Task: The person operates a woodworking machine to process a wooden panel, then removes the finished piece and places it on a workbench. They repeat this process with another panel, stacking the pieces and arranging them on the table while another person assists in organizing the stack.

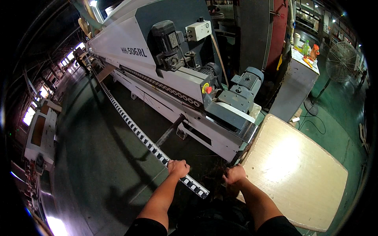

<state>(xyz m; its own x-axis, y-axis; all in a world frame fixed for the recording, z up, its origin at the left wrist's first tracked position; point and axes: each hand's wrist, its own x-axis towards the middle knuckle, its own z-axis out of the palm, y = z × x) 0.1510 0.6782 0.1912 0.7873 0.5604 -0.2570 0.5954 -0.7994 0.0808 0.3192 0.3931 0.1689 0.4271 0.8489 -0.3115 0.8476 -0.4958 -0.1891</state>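
Head view: left hand [179, 168], fingers curled, grips a rail [138, 133]; right hand [235, 174] bunches at a board [299, 183], hold unclear.

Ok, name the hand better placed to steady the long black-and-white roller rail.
Probably the left hand: it grips the roller rail; the right hand is by the pale wooden board.

Dim overall, the scene has overexposed windows [28, 116] along the left and small lamps [93, 3] near the top. Glare whitens the pale wooden panel [293, 169]; long shadows darken the green floor [86, 173]. Fisheye distortion bends straight edges, black vignetting fills the corners, and distant detail is murky.
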